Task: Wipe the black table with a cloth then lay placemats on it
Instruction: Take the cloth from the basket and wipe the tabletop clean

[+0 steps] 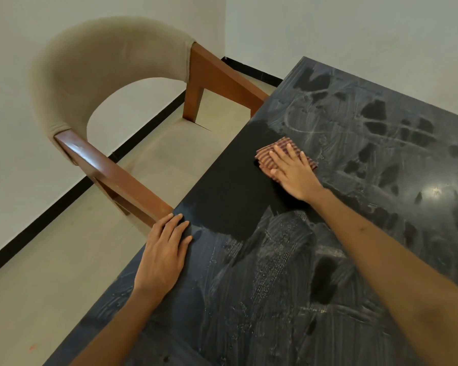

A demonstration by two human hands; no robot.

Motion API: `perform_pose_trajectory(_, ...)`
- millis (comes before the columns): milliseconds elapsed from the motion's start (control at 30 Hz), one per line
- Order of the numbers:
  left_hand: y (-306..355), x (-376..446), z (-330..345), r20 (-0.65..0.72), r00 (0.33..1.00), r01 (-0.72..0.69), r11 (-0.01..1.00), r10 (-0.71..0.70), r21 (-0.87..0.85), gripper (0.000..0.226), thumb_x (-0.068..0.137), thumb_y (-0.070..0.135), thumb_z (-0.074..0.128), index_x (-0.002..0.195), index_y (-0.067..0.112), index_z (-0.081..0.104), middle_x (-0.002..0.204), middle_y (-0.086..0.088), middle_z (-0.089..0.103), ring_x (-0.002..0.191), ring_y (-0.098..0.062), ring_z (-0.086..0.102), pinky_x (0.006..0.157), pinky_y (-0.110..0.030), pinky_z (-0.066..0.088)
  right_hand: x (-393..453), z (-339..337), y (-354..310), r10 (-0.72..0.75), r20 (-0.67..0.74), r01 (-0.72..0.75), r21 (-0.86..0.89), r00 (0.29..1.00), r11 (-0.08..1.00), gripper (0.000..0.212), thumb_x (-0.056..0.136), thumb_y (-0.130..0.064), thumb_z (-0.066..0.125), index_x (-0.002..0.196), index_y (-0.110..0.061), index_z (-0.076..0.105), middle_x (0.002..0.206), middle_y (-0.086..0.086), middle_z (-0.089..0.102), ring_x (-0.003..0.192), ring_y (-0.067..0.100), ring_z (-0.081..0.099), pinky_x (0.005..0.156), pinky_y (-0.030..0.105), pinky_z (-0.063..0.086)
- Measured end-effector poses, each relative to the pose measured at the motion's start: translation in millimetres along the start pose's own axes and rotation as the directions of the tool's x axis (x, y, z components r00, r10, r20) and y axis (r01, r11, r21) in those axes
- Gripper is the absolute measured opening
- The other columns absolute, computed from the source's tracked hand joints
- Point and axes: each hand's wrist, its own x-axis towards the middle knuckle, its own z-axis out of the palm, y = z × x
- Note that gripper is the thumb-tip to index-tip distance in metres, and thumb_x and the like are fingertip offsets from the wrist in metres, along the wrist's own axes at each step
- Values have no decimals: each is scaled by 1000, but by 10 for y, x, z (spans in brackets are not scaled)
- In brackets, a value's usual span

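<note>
My right hand point(291, 171) lies flat on the cloth point(284, 154), fingers straight and a little spread, pressing it down on the table point(354, 233) rather than gripping it. The cloth is folded, striped in red-brown and tan, and sits not far in from the table's left edge, toward the far end. Its far and left parts show past my fingertips; the rest is under my palm.

My left hand point(164, 252) rests flat at the table's left edge, nearer to me, fingers straight and close together, holding nothing. Its fingertips lie just beside the chair point(109, 83) arm where that arm meets the table edge.

Between my two hands the table shows a clean, matte black patch. Elsewhere it is grey with smears and streaks, with smaller dark blotches toward the far right.

The chair stands at the left edge, beige-backed with brown wooden arms, both arms reaching the table.
</note>
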Motion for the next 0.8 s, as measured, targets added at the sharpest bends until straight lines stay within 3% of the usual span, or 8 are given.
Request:
perform_pose_trajectory(67,3,4,-6,1,1000,-5,1000,5,-3,50,98,40,32,129,9,56,135,-7,54,130,-26,43,108,-45,38,-259,60,-191,-85,-20,84,-23,996,996,71,91,-53,1,154,-23,14,162,-3,6,149,22,-5,118,44,-7)
perform_pose_trajectory(200,21,2,-29,-5,1000,2,1000,-2,-7,54,97,41,31,131,7,54,134,-8,54,129,-26,43,110,-42,35,-894,288,-575,-330,-57,328,-44,942,944,57,100,-48,19,151,-23,24,159,-4,16,149,25,3,119,48,1)
perform_pose_trajectory(300,29,5,-43,-2,1000,5,1000,-5,-10,56,97,42,29,131,6,54,134,-10,54,128,-26,43,110,-43,35,-1279,403,-706,-440,-60,438,-50,896,898,54,102,-46,27,152,-26,24,160,-6,16,150,23,1,120,45,-3)
perform_pose_trajectory(467,15,4,-34,14,1000,13,1000,-13,-10,57,96,44,29,132,7,53,135,-8,54,129,-25,43,109,-45,37,-1244,377,-397,-572,-11,572,-29,820,820,51,103,-44,30,152,-31,24,160,-9,16,150,18,-2,121,42,-6)
perform_pose_trajectory(533,8,9,-23,16,1000,9,1000,-9,-15,56,96,44,30,133,7,53,135,-8,54,129,-25,43,109,-45,37,-1039,340,-154,-514,-28,513,-34,857,858,52,102,-44,30,151,-29,26,160,-8,18,150,19,1,121,43,-4)
perform_pose_trajectory(700,4,13,-8,2,1000,15,999,-15,-29,57,96,44,31,133,7,53,135,-8,54,129,-25,42,109,-44,36,-523,124,429,-182,-45,182,-7,982,983,59,96,-52,11,151,-30,12,161,-7,8,149,17,-9,119,39,-10)
perform_pose_trajectory(800,10,9,-5,-13,1000,14,999,-15,-42,57,96,45,32,133,7,53,134,-9,54,129,-25,42,109,-45,36,-342,74,584,16,-43,-15,26,999,1000,52,104,-40,22,153,-26,11,163,-4,5,149,18,-9,118,40,-8)
